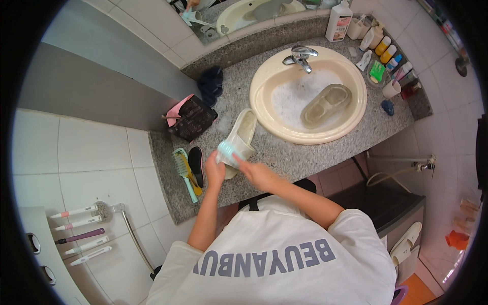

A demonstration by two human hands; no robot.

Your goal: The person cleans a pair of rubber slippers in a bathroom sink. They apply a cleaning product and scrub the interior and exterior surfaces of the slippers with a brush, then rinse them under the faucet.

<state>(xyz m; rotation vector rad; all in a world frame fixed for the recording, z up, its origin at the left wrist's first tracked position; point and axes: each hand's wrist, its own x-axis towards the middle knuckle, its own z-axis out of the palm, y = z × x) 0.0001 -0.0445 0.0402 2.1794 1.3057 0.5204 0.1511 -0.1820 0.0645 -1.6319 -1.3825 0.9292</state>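
A pale slide slipper (pixel 244 127) lies on the granite counter, its far end close to the basin rim. My left hand (pixel 215 170) grips its near left side. In my right hand (pixel 259 173) is a light-blue scrubbing brush (pixel 228 150), pressed against the slipper's strap and slightly blurred. A second slipper (pixel 327 105) rests in the cream washbasin (pixel 263 127) among white suds, with its upper side hidden or turned away. Above the suds hangs the chrome faucet (pixel 301 57).
Left on the counter are a black bag (pixel 194 118), dark cloth (pixel 210 85), a green hairbrush (pixel 187 175) and a black brush (pixel 196 164). Bottles including a white one (pixel 338 23), a soap dish (pixel 376 72) and a cup (pixel 392 89) line the right. Toothbrushes (pixel 82 223) hang at left.
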